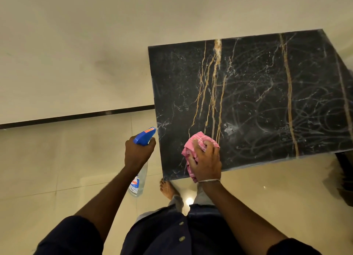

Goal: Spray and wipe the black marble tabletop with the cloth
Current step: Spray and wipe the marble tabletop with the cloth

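The right hand (207, 164) holds with curled fingers (206, 147) the crumpled pink cloth (188, 152) on the near left of the black gold-veined marble worktop (257, 79), the grey streaks (305, 119) lying to its right, while the left hand (138, 152) grips the blue-headed clear spray bottle (144, 137).

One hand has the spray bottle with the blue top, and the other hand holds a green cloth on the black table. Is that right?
Almost. The cloth is pink, not green. The head view shows the right hand gripping it on the black table, while the left hand holds the spray bottle with the blue top, off to the side of the table.
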A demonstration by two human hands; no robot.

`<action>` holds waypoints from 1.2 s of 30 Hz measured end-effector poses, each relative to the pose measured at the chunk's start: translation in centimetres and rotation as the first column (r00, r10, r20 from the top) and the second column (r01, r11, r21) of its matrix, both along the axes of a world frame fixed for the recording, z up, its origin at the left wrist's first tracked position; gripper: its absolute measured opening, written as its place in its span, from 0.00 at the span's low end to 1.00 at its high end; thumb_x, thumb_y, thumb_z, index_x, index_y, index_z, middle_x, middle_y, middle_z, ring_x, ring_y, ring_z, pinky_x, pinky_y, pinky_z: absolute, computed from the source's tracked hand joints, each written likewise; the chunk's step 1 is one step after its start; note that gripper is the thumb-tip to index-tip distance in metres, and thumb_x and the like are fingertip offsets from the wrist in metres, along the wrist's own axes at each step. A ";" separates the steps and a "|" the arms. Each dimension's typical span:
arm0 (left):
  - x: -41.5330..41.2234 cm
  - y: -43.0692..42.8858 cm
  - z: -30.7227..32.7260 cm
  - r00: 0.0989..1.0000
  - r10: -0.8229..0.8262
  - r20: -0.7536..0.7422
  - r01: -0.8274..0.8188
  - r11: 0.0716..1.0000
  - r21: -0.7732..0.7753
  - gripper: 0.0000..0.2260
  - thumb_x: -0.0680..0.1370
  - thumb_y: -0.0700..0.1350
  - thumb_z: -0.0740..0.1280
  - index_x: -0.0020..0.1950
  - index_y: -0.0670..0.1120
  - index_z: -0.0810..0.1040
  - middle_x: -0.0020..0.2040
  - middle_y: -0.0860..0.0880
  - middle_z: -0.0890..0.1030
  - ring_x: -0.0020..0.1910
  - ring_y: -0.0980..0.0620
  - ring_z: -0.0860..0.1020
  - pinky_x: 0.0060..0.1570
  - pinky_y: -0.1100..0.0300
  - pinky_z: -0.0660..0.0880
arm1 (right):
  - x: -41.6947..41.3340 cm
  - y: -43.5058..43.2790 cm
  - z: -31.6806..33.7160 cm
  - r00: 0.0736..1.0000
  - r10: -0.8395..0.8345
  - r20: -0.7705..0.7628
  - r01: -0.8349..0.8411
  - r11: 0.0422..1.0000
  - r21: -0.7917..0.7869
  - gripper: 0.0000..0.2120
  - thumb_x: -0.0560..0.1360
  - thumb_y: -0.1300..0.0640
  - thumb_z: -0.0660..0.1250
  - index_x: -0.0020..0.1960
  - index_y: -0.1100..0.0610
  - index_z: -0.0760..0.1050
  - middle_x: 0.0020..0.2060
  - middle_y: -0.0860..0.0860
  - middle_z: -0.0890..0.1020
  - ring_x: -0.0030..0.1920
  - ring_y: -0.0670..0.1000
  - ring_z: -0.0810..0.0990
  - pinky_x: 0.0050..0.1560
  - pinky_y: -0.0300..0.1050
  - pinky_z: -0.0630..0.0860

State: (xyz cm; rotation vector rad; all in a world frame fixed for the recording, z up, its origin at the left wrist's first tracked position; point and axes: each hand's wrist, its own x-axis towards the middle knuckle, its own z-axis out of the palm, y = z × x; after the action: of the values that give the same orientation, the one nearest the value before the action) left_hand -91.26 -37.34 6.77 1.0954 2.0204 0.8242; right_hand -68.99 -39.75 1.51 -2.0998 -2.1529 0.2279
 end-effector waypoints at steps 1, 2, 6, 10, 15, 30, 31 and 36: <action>0.0 -0.1 -0.1 1.000 -0.003 0.000 0.003 1.000 -0.008 0.06 0.75 0.42 0.71 0.44 0.43 0.74 0.29 0.49 0.72 0.29 0.53 0.72 0.35 0.65 0.70 | -0.8 -0.4 -0.1 1.000 0.010 0.011 -0.010 1.000 -0.014 0.28 0.76 0.37 0.54 0.70 0.50 0.71 0.63 0.59 0.72 0.62 0.62 0.71 0.51 0.57 0.80; 0.1 -0.2 -0.1 1.000 -0.010 0.001 0.010 1.000 -0.009 0.06 0.75 0.41 0.71 0.43 0.43 0.74 0.29 0.49 0.72 0.28 0.53 0.71 0.35 0.65 0.70 | -1.9 -1.0 -0.3 0.998 0.056 0.023 -0.056 0.998 -0.020 0.28 0.77 0.36 0.54 0.71 0.49 0.70 0.64 0.60 0.72 0.63 0.63 0.72 0.53 0.58 0.79; 0.2 -0.7 -0.1 1.000 -0.001 -0.012 0.001 1.000 -0.006 0.08 0.74 0.41 0.71 0.38 0.43 0.74 0.27 0.48 0.71 0.26 0.52 0.69 0.32 0.63 0.70 | -6.4 -3.0 -0.6 0.926 0.377 0.025 -0.378 0.925 0.037 0.32 0.73 0.36 0.64 0.73 0.49 0.68 0.65 0.57 0.73 0.64 0.60 0.73 0.59 0.56 0.78; 0.4 -0.7 0.2 0.999 -0.006 -0.045 0.005 1.000 -0.010 0.07 0.74 0.42 0.71 0.39 0.42 0.75 0.28 0.47 0.71 0.27 0.52 0.69 0.34 0.60 0.70 | -5.3 -2.6 -0.1 0.868 0.497 0.008 -0.497 0.868 0.015 0.32 0.72 0.35 0.66 0.73 0.46 0.68 0.65 0.55 0.74 0.63 0.58 0.75 0.53 0.52 0.80; 1.8 -0.3 0.5 0.998 -0.033 -0.051 0.031 0.999 -0.035 0.07 0.74 0.44 0.72 0.44 0.42 0.76 0.29 0.50 0.72 0.28 0.53 0.72 0.36 0.62 0.70 | 3.6 -0.9 0.0 0.953 0.299 -0.047 -0.300 0.954 -0.014 0.26 0.74 0.38 0.65 0.68 0.46 0.70 0.62 0.57 0.73 0.59 0.59 0.73 0.37 0.47 0.81; 8.5 1.1 3.3 0.981 -0.034 -0.191 0.022 0.998 -0.063 0.08 0.74 0.46 0.72 0.46 0.44 0.76 0.32 0.49 0.76 0.30 0.53 0.75 0.32 0.66 0.68 | 7.3 1.1 0.1 0.950 0.311 -0.022 -0.310 0.950 0.023 0.26 0.73 0.40 0.63 0.69 0.48 0.70 0.63 0.57 0.73 0.61 0.60 0.70 0.55 0.55 0.78; 9.0 1.1 3.5 0.982 -0.024 -0.187 0.013 0.998 -0.061 0.08 0.74 0.46 0.72 0.46 0.44 0.77 0.32 0.49 0.76 0.30 0.53 0.75 0.32 0.65 0.69 | 7.0 1.4 0.2 0.925 0.380 -0.024 -0.379 0.925 0.030 0.28 0.72 0.40 0.65 0.70 0.47 0.69 0.63 0.57 0.73 0.62 0.59 0.71 0.55 0.55 0.78; 11.4 1.3 4.1 0.983 0.022 -0.181 -0.035 0.997 -0.066 0.08 0.74 0.46 0.72 0.46 0.44 0.76 0.33 0.48 0.76 0.30 0.53 0.75 0.32 0.65 0.69 | 11.4 3.5 -0.3 0.927 0.374 -0.038 -0.374 0.927 0.001 0.26 0.73 0.40 0.62 0.68 0.47 0.71 0.63 0.57 0.73 0.61 0.61 0.73 0.45 0.52 0.81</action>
State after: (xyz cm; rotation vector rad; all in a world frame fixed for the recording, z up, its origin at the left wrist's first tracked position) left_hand -79.86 -36.04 10.86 1.1389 2.2017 0.6850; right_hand -57.58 -36.24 1.22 -1.6514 -2.5155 0.3074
